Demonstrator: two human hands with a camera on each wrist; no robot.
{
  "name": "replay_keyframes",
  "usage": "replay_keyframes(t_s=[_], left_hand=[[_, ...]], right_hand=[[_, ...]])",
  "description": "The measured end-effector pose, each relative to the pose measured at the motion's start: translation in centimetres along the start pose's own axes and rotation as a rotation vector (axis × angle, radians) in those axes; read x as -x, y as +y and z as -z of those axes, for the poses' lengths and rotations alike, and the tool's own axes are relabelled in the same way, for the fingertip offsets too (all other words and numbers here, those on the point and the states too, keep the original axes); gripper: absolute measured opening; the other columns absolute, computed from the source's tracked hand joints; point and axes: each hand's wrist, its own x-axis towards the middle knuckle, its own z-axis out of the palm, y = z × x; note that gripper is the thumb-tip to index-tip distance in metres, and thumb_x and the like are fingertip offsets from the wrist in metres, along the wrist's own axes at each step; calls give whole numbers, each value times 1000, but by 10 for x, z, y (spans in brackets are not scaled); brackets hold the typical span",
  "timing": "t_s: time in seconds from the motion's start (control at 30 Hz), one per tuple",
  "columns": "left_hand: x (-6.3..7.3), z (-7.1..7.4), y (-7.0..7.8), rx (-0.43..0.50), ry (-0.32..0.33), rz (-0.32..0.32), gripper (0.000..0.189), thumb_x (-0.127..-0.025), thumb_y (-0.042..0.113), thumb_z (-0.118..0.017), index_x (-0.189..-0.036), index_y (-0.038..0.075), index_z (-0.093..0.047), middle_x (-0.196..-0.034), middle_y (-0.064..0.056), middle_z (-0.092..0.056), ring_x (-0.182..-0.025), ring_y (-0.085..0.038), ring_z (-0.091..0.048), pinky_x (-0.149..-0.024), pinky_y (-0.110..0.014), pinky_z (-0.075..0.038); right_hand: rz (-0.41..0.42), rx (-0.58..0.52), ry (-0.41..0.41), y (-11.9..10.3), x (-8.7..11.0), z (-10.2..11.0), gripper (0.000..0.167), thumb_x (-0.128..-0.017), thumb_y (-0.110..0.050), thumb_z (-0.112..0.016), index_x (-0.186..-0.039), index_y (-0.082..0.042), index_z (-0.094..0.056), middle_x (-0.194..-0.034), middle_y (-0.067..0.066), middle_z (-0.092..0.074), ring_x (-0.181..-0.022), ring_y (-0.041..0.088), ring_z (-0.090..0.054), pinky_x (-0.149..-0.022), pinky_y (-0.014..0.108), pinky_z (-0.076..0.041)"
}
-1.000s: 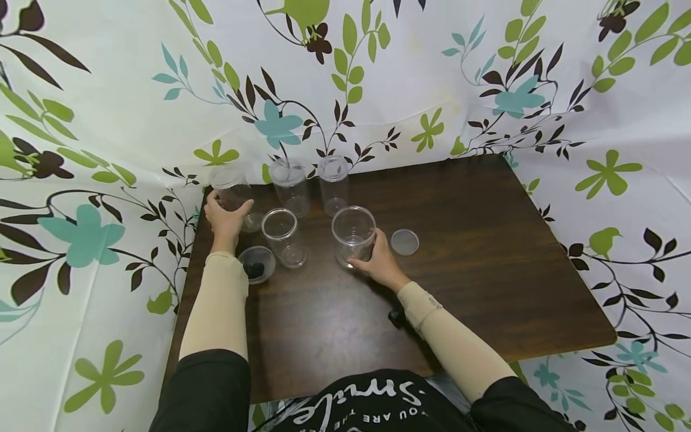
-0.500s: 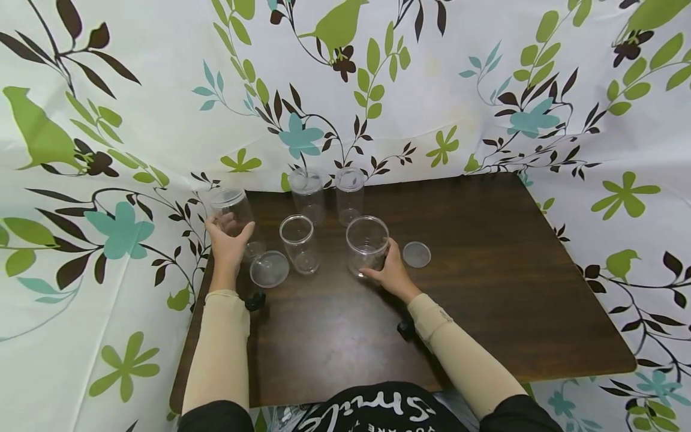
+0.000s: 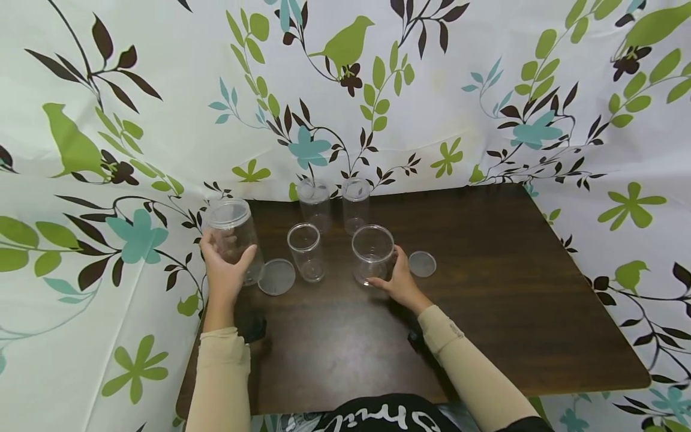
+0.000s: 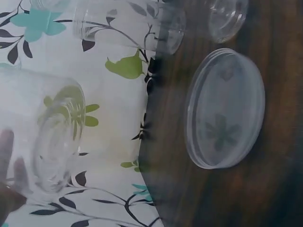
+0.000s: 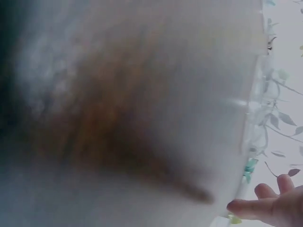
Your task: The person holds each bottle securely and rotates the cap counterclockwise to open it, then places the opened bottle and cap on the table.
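Observation:
My left hand (image 3: 227,271) grips a tall clear plastic jar (image 3: 231,223) with a lid on top, at the table's left end. In the left wrist view, the base of that jar (image 4: 57,151) shows above the tabletop. A wide clear lid (image 3: 276,277) lies just right of the left hand. My right hand (image 3: 400,283) holds the lower right side of an open clear jar (image 3: 372,246), thumb in front. That jar fills the right wrist view as a blur, with fingertips (image 5: 265,201) at its edge. Between the hands stands a narrower open jar (image 3: 306,255).
Two clear jars with tops covered, one on the left (image 3: 315,207) and one on the right (image 3: 356,207), stand at the back edge. A small round lid (image 3: 422,264) lies right of the right hand. The brown table (image 3: 513,300) meets a patterned cloth (image 3: 432,90) behind.
The left hand has brought its jar up and nearer, away from the back left corner. My right hand stays at its jar. The head view has shifted, so everything sits lower in it.

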Motion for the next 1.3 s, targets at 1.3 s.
replay_keyframes(t_s=[1.3], left_hand=[[149,-101,22,-332,-660,-277,100,-66,30,-95,-146,6,-41,-123,-8,-64,-102,-16,-64,-83,-37,-55]], right_hand=[[185,-785,14,-100,76,-23,70,-90,-26,-78,-141,8,-43,-139,23,-53,-118,19,-57,-97,26,-48]])
